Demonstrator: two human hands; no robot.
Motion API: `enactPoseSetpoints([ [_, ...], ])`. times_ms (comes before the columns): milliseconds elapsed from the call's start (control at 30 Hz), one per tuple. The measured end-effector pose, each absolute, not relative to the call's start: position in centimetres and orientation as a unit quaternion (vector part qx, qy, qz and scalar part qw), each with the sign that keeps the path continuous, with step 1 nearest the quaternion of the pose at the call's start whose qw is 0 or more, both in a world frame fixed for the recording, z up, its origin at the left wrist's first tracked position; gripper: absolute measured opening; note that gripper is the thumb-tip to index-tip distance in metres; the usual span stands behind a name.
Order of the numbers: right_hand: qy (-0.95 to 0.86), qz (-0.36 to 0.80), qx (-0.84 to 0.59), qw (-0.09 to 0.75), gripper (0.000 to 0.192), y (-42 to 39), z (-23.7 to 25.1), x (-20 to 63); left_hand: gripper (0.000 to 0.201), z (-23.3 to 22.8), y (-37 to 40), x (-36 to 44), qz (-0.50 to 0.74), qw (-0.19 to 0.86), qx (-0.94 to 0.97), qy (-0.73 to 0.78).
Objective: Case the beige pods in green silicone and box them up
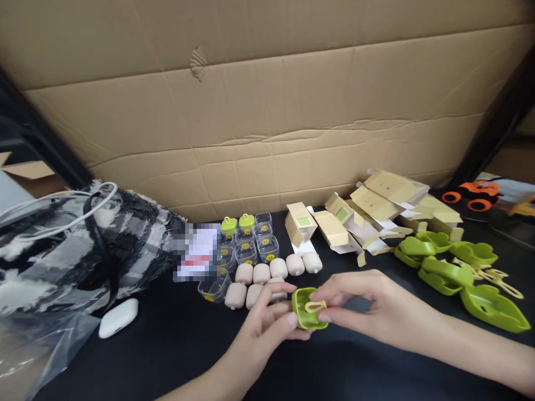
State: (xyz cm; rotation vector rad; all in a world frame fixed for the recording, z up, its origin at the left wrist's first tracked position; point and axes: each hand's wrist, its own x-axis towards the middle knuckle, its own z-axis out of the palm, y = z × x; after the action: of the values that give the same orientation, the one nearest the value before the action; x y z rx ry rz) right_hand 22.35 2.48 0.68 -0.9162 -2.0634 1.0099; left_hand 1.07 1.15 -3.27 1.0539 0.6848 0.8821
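Left hand [267, 317]: pinches green lid [308, 309].
Right hand [368, 306]: grips yellow loop [314, 306], three o'clock.
Risk: loop may slip; beige sponges [261, 278] at twelve o'clock may get knocked.

The leaf-shaped piece [308, 309] held in the middle is lime green, with a pale yellow loop [314, 306] on it. More lime green leaf pieces [460, 267] lie at the right. The tabletop [175, 345] is black. Beige egg-shaped pieces [267, 275] sit in rows. The small boxes [376, 214] are tan with green labels. The fabric [83, 245] at left is black-and-white plaid. The earbud case [118, 317] is white. The cardboard wall [267, 111] is brown. At far right, a toy [474, 195] is orange.
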Motion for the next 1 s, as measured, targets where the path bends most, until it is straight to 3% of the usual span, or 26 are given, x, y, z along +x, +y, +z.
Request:
enactPoseSetpoints([
  [133,-0.881,0.195,-0.281,0.327,0.010,2.5,-0.1,22.6,0.046,-2.9,1.2,1.1,0.395,0.740,0.432,0.332],
  [433,-0.929,-0.094,-0.209,0.292,0.015,2.6,-0.6,22.3,0.034,-2.7,1.3,1.3,0.367,0.731,0.430,0.381],
  [1000,-0.941,-0.124,-0.193,0.248,0.030,2.2,-1.0,22.1,0.028,-2.6,1.4,1.1,0.331,0.743,0.455,0.361],
])
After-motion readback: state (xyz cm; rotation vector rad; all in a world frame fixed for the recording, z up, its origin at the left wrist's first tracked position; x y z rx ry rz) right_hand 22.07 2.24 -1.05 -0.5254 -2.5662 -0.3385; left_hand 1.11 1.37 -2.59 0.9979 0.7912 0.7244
